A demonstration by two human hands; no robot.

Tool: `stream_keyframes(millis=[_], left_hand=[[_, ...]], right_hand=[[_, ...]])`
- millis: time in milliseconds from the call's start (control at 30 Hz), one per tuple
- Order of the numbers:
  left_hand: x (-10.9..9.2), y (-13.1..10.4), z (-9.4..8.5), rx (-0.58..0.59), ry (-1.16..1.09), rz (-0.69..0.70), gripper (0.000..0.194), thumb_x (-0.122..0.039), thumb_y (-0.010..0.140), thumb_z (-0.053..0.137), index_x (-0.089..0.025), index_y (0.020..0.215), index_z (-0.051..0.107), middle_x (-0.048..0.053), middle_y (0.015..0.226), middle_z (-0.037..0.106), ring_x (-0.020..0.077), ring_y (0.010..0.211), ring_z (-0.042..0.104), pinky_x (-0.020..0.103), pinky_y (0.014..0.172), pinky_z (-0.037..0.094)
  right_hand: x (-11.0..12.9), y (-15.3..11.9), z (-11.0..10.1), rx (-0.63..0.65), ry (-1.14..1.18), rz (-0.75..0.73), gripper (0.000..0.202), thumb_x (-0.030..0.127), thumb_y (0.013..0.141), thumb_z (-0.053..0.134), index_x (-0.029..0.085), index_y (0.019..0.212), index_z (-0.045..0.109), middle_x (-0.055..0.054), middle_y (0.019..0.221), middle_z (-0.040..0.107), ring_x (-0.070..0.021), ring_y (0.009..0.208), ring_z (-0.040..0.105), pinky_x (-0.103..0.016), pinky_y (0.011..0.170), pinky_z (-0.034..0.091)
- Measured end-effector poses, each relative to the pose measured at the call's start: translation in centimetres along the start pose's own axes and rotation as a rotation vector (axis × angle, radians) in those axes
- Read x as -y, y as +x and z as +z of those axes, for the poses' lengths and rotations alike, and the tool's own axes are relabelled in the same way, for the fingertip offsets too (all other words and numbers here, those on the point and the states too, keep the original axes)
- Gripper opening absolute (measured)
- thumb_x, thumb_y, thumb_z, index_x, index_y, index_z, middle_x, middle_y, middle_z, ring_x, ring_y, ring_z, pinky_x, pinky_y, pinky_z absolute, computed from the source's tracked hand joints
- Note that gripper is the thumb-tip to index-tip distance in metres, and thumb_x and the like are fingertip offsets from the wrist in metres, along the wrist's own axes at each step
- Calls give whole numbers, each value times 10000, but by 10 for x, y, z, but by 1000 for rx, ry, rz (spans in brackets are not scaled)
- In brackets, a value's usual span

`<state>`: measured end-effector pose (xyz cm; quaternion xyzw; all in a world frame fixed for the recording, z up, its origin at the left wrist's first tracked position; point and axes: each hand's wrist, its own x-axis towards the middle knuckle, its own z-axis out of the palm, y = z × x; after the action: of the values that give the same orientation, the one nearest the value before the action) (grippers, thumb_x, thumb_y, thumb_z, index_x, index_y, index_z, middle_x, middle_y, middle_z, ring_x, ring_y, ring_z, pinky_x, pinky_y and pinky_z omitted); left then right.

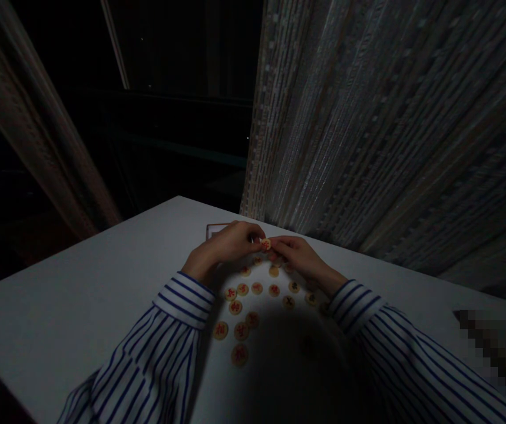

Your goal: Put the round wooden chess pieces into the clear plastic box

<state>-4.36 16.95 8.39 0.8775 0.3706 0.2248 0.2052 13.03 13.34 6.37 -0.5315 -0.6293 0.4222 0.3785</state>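
Observation:
My left hand [235, 242] and my right hand [299, 257] meet over the far part of the white table. Between their fingertips is one round wooden piece [265, 244] with a red character, pinched from both sides. Below and nearer to me lie several similar discs, some marked in red, such as one piece [239, 354] at the front, others in black, such as a piece [288, 302] near my right wrist. Two red-marked discs overlap, a piece [252, 320] and another [241, 331]. Shadow hides part of the group.
Behind my left hand, a flat framed object [214, 229] is partly hidden. The white table [115, 265] has its far edge by a striped, hanging curtain [314, 118]. A darker curtain [45, 129] hangs at the left. A blurred dark object [495, 347] is at the right.

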Motion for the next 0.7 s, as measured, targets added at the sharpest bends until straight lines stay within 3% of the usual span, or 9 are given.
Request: stream_keyframes(millis=[300,467,700], left_hand=[[-2,0,0,-11,-119,-21,259,-353,785,537,-152,914,638,41,800,672,142,707,591,245,641,430],[-2,1,0,3,-189,-17,274,-325,796,529,-134,958,640,46,800,676,144,724,589,250,654,438],[2,3,1,24,-214,2,283,-262,821,494,-158,1042,636,59,954,686,156,807,604,265,711,455]], right_hand=[[-2,0,-1,-21,47,1,280,330,782,496,152,936,647,-13,671,631,-94,576,533,-198,512,382],[-5,1,-1,-22,105,-43,253,316,780,511,134,906,634,-24,706,648,-114,660,574,-237,623,430],[-4,0,-1,-13,43,-6,250,308,791,501,127,889,642,-51,789,676,-111,671,577,-229,598,420]])
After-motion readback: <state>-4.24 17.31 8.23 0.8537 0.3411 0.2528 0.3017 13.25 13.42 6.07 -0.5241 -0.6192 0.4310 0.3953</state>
